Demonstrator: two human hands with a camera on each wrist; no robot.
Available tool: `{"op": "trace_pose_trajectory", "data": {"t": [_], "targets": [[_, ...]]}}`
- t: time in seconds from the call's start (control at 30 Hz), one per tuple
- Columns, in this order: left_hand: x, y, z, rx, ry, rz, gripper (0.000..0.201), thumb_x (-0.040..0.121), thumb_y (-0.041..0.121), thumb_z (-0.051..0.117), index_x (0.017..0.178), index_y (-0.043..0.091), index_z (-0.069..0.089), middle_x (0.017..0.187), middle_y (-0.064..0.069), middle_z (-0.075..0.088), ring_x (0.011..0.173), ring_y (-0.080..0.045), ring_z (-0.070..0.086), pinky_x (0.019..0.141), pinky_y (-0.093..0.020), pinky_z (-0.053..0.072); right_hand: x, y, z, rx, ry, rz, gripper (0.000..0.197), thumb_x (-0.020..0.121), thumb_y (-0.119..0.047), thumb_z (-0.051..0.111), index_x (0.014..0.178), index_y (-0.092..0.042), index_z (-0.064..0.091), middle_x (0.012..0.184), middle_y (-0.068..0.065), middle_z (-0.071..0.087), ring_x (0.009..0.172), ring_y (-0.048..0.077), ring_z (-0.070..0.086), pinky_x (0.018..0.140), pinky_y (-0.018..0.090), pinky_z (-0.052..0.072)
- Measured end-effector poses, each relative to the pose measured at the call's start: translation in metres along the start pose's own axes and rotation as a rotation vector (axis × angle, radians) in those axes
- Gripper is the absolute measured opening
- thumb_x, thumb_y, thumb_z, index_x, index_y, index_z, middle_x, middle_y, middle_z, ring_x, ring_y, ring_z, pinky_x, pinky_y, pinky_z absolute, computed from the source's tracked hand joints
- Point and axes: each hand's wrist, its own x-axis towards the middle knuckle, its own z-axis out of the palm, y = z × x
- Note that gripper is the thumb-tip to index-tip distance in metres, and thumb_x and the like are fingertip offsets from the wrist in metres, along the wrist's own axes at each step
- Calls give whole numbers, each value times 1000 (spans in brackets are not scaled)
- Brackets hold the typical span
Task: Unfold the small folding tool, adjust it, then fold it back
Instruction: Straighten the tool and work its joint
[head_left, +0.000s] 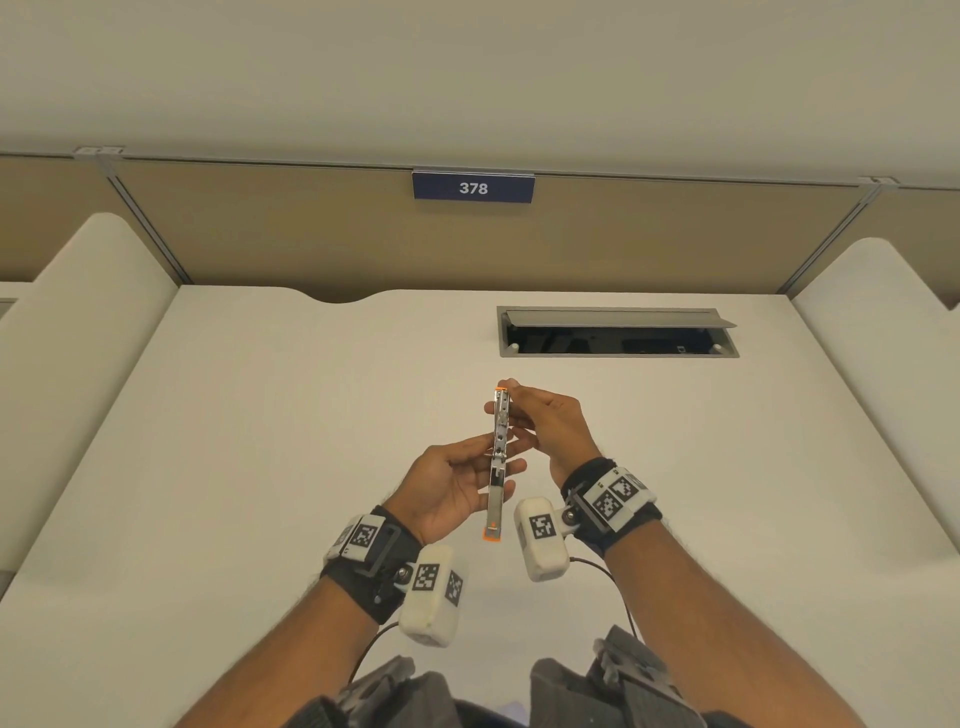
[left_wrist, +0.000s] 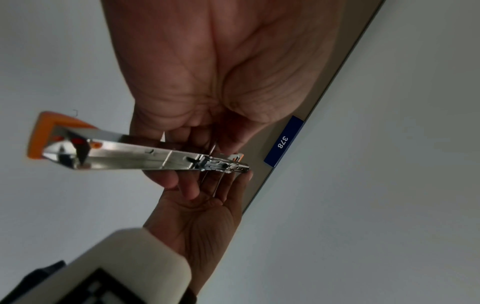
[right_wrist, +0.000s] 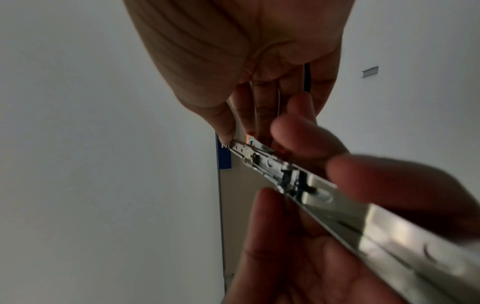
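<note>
The folding tool (head_left: 497, 462) is a slim shiny metal bar with orange caps at both ends, stretched out straight and held above the white desk (head_left: 260, 441). My left hand (head_left: 457, 480) grips its near half, thumb on one side and fingers curled behind. My right hand (head_left: 540, 421) pinches the far half near the orange tip. In the left wrist view the tool (left_wrist: 135, 154) runs across the frame, orange cap at the left, with my left hand (left_wrist: 202, 123) around it. The right wrist view shows the tool (right_wrist: 311, 191) with a small mechanism in its channel, pinched by my right hand (right_wrist: 249, 102).
A cable hatch (head_left: 618, 332) with its lid raised is set into the desk at the back right. A beige partition carries a blue sign (head_left: 473, 187) reading 378. White side dividers (head_left: 78, 322) flank the desk. Wrist camera units hang under both forearms.
</note>
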Motion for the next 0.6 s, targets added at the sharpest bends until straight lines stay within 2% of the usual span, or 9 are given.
{"op": "trace_pose_trajectory", "data": {"t": [0.1, 0.17, 0.27, 0.47, 0.6], "targets": [[-1, -1, -1, 2, -23, 0, 41, 101, 13, 41, 136, -2, 58, 139, -20, 62, 103, -26, 70, 85, -39, 57, 2, 4, 1, -27, 36, -3, 30, 94, -30, 70, 105, -4, 78, 94, 14, 81, 72, 19, 74, 61, 28, 61], [-1, -2, -1, 11, -32, 4, 41, 101, 9, 39, 136, -2, 57, 138, -20, 63, 103, -26, 70, 85, -39, 58, 3, 5, 3, -28, 57, 7, 26, 94, -27, 71, 105, -5, 78, 91, 13, 81, 71, 22, 74, 60, 31, 62], [-1, -3, 0, 6, -26, 17, 40, 101, 4, 38, 136, -3, 55, 134, -22, 65, 102, -26, 70, 86, -40, 59, 2, 5, 5, -35, 71, 22, 24, 93, -25, 72, 106, -5, 77, 89, 13, 81, 66, 21, 74, 55, 31, 61], [1, -6, 0, -16, -2, 50, 37, 100, 1, 38, 130, -3, 60, 128, -24, 67, 98, -27, 70, 88, -43, 58, -1, 5, 6, -12, 36, 65, 28, 97, -24, 67, 106, 0, 76, 97, 18, 80, 64, 22, 73, 53, 29, 60], [2, -6, 2, -30, 12, 43, 35, 99, 4, 42, 128, -4, 62, 128, -26, 64, 97, -29, 68, 91, -48, 57, -3, 4, 7, 15, 34, 106, 27, 97, -21, 64, 108, 1, 75, 100, 18, 80, 58, 20, 70, 50, 25, 58]]}}
